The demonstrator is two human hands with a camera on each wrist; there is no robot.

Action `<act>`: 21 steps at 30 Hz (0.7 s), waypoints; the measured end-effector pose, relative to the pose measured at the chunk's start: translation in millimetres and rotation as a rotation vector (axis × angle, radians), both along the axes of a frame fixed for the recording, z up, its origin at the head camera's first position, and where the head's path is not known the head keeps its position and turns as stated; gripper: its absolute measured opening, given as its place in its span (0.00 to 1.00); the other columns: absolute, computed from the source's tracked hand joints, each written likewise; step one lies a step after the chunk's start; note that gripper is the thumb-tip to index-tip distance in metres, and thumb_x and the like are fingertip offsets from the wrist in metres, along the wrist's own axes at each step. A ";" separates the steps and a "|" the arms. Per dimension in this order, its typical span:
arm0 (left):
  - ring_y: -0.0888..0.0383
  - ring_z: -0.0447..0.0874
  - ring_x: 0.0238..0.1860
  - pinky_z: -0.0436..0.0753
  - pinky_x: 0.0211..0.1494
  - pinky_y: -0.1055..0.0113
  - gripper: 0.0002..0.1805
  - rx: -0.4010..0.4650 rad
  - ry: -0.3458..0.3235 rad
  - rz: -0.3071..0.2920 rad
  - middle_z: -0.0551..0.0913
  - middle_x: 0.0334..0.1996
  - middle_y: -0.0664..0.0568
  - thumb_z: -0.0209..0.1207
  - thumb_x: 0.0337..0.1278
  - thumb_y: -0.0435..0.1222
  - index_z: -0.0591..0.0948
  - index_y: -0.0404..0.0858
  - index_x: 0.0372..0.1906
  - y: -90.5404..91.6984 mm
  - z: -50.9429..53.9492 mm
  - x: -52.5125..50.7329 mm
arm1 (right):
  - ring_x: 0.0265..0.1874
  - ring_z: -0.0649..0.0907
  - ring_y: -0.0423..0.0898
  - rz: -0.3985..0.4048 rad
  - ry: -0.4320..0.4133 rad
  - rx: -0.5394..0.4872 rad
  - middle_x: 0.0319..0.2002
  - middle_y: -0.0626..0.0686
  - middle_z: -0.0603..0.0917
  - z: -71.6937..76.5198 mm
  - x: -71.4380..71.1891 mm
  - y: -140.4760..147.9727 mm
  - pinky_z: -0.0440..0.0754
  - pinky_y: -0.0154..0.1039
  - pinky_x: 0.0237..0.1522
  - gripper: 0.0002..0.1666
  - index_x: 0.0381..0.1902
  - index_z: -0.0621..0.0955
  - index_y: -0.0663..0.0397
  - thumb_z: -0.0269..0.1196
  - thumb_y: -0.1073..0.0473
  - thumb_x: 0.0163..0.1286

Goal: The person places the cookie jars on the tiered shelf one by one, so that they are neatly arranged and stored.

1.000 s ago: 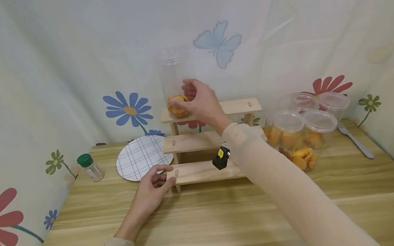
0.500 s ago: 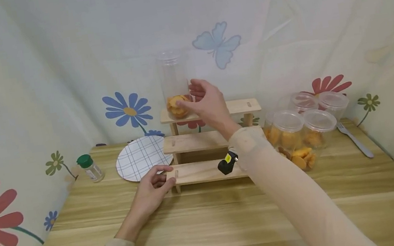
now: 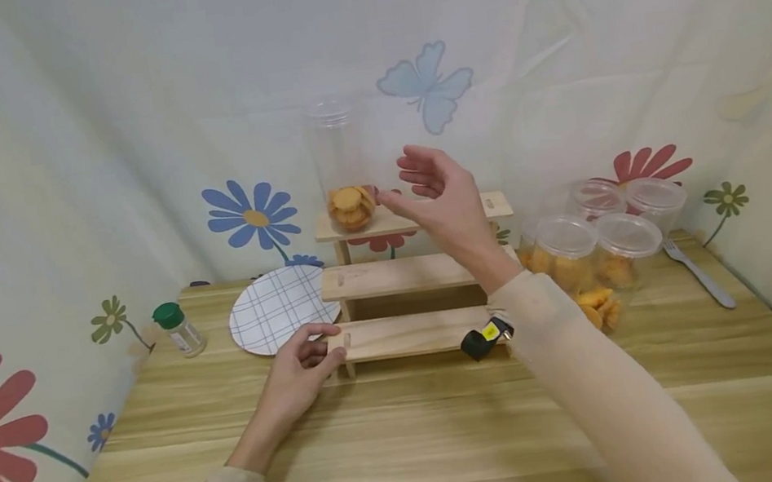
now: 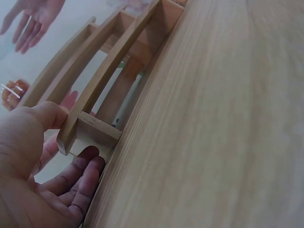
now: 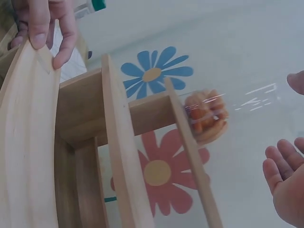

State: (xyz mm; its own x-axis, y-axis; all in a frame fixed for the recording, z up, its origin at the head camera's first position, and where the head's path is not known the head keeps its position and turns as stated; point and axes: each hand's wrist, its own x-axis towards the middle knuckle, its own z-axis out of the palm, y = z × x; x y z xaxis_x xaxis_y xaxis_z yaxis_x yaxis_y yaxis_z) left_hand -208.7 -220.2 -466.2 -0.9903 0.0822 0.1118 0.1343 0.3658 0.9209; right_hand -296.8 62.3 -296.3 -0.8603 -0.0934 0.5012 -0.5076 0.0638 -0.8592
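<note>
A tall clear jar with orange snacks in its bottom (image 3: 350,206) stands upright at the left end of the top board of a three-step wooden rack (image 3: 405,274). My right hand (image 3: 451,203) is spread a little to the right of the jar, apart from it, with nothing between thumb and fingers. My left hand (image 3: 297,373) grips the left end of the lowest board; in the left wrist view the thumb of this hand (image 4: 28,142) lies on the board's end and the fingers curl below it. The right wrist view shows the same jar (image 5: 206,114) on the top board.
Several lidded clear jars with orange snacks (image 3: 569,252) stand right of the rack, with a fork (image 3: 698,275) beyond them. On the left are a round checked plate (image 3: 280,309) and a green-capped shaker (image 3: 180,330). A floral cloth hangs behind.
My right hand has let go of the jar and moved off to the right, its fingers spreading. The jar stays on the top board, and my left hand has kept its place.
</note>
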 end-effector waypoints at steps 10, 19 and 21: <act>0.51 0.88 0.46 0.82 0.46 0.67 0.18 -0.007 -0.001 0.007 0.92 0.45 0.44 0.72 0.76 0.41 0.84 0.44 0.65 1.5 0.5 0.7 | 0.69 0.84 0.51 -0.037 0.114 0.015 0.69 0.53 0.85 4.8 33.2 43.6 0.77 0.44 0.74 0.40 0.76 0.78 0.55 0.80 0.64 0.69; 0.50 0.88 0.48 0.83 0.48 0.68 0.18 -0.009 -0.004 0.003 0.92 0.46 0.43 0.71 0.77 0.40 0.84 0.43 0.65 0.3 -0.9 0.4 | 0.70 0.82 0.55 -0.079 0.140 -0.041 0.69 0.54 0.85 14.7 61.6 90.1 0.76 0.40 0.74 0.39 0.75 0.78 0.56 0.78 0.69 0.69; 0.50 0.88 0.48 0.83 0.49 0.68 0.18 -0.008 -0.009 0.003 0.92 0.46 0.42 0.71 0.77 0.39 0.84 0.43 0.65 0.5 -0.7 -0.1 | 0.70 0.82 0.55 -0.085 0.148 -0.064 0.69 0.55 0.85 16.8 66.5 101.3 0.76 0.39 0.73 0.40 0.75 0.79 0.56 0.79 0.71 0.67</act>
